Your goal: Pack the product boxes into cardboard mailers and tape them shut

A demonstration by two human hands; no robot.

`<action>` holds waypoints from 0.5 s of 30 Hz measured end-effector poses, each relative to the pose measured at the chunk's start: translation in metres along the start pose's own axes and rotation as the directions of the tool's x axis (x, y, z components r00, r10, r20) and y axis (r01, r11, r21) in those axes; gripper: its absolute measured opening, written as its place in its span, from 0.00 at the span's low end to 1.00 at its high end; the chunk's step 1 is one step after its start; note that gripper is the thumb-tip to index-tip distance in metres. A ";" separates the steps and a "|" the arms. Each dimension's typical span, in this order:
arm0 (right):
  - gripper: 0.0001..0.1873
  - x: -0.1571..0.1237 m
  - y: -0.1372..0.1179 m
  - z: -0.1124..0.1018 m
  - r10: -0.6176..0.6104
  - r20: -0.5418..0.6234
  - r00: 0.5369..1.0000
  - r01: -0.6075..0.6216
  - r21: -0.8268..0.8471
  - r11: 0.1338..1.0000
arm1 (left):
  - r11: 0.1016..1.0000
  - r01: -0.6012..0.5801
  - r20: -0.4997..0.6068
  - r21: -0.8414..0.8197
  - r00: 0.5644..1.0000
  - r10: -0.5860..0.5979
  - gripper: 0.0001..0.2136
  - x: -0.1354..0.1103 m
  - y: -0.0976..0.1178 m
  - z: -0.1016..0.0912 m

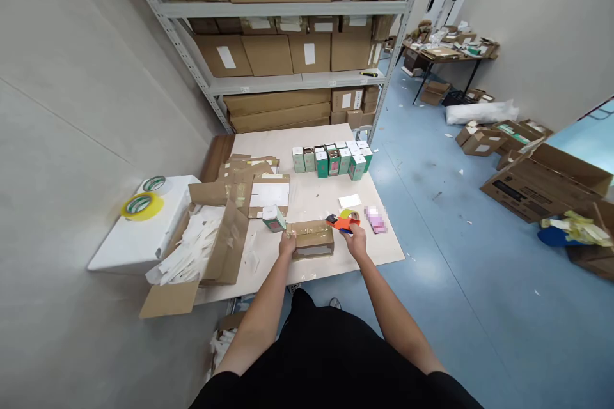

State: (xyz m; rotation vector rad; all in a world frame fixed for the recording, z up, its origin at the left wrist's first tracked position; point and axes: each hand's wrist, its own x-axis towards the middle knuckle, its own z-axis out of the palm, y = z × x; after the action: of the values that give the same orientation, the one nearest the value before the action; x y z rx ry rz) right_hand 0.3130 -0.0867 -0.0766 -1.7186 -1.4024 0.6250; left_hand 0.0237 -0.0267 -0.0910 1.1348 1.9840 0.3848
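The cardboard box lies at lower centre of the frame, close to the front edge of the table. My left hand is curled on its left end, grasping it. My right hand is closed around the orange tape dispenser, near the right end. Just beside, to the upper left, is a small carton. Farther up, tabletop gives room until the green-white cartons, right of centre.
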 end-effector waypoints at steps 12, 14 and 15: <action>0.27 -0.014 -0.043 0.064 -0.012 0.408 0.913 -0.226 0.530 0.817 | 0.997 -0.053 -0.083 -0.058 0.995 0.048 0.24 -0.008 -0.018 -0.003; 0.27 -0.014 -0.044 0.072 -0.030 0.426 0.904 -0.219 0.523 0.823 | 0.996 -0.061 -0.088 -0.060 0.995 0.056 0.23 -0.008 -0.023 -0.013; 0.27 -0.014 -0.045 0.076 -0.040 0.437 0.899 -0.216 0.520 0.826 | 0.996 -0.065 -0.088 -0.056 0.994 0.060 0.23 -0.007 -0.026 -0.018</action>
State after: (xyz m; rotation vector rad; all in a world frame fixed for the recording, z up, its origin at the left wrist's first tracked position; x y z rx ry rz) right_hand 0.2240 -0.0761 -0.0824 -1.2090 -1.2454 1.3928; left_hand -0.0030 -0.0446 -0.0912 1.1622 2.0017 0.5299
